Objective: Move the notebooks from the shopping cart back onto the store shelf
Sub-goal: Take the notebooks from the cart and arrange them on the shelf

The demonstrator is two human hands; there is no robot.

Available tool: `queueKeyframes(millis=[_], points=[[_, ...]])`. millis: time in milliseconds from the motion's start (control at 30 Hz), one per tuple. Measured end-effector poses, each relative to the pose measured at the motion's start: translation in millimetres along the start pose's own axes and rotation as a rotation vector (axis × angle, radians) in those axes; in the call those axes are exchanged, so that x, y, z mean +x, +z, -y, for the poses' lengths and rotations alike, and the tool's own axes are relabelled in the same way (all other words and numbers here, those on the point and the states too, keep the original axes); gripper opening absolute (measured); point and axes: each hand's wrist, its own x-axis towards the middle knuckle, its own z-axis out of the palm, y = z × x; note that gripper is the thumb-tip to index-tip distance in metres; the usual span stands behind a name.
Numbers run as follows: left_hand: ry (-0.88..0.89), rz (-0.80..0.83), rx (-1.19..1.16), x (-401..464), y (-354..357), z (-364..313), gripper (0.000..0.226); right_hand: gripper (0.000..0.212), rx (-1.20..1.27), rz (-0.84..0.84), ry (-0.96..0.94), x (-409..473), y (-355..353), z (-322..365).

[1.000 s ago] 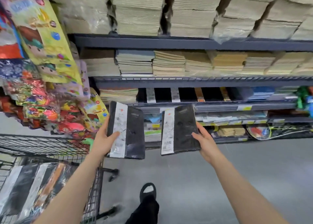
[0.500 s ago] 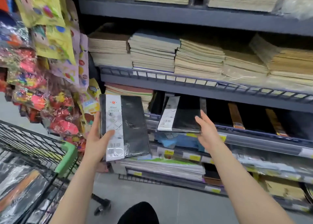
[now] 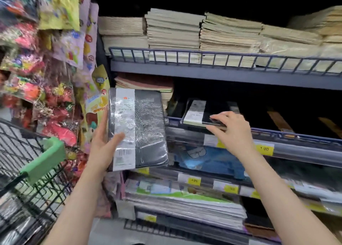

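Observation:
My left hand [image 3: 100, 152] holds a black plastic-wrapped notebook [image 3: 144, 130] with a white label band upright in front of the shelves, thumb across its front. A second black notebook [image 3: 199, 111] lies flat over the blue wire rail of the middle shelf [image 3: 277, 131], most of it inside the dark shelf bay. My right hand [image 3: 233, 131] pinches its near right corner, fingers on top and thumb below. The shopping cart [image 3: 42, 157], with its green handle, stands at the lower left; shiny wrapped items [image 3: 16, 230] lie blurred inside it.
Stacks of pale notebooks [image 3: 172, 29] fill the shelf above. A brown-covered stack [image 3: 146, 83] sits left of the dark bay. Colourful hanging packets [image 3: 55, 59] crowd the left side. Flat packs [image 3: 185, 198] and yellow price tags [image 3: 264, 148] occupy the lower shelves.
I have come closer to the shelves. My right hand has pushed its notebook flat onto the middle shelf. My left hand still holds the other notebook upright.

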Motion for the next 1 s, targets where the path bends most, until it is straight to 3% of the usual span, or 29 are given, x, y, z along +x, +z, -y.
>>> queueKeyframes(millis=[133,300,567,633,700,767,867,933,1000], points=[[0.002,0.0,0.001,-5,-2,-3,0.074,0.028,-0.153,0.047,-0.063,23,12,12],[-0.01,-0.015,-0.063,-11,2,-12,0.072,0.034,-0.036,0.187,-0.053,36,22,11],[-0.007,0.076,-0.106,-13,24,-19,0.075,0.036,0.055,0.134,-0.09,21,24,9],[-0.03,0.115,-0.128,-15,31,-18,0.074,0.038,0.237,0.011,-0.053,1,17,8],[-0.044,0.148,-0.17,-17,45,-21,0.072,0.036,0.503,-0.007,0.032,-28,6,9],[-0.058,0.2,-0.218,-19,65,-26,0.07,0.036,0.759,0.147,0.107,-59,-4,13],[-0.064,0.278,-0.21,-17,98,-33,0.07,0.057,1.128,0.362,0.24,-89,-4,16],[-0.115,0.327,-0.228,-16,121,-40,0.067,0.065,1.167,0.284,0.27,-96,-4,16],[-0.208,0.379,-0.243,-12,138,-45,0.062,0.06,1.226,0.15,0.33,-93,-5,10]])
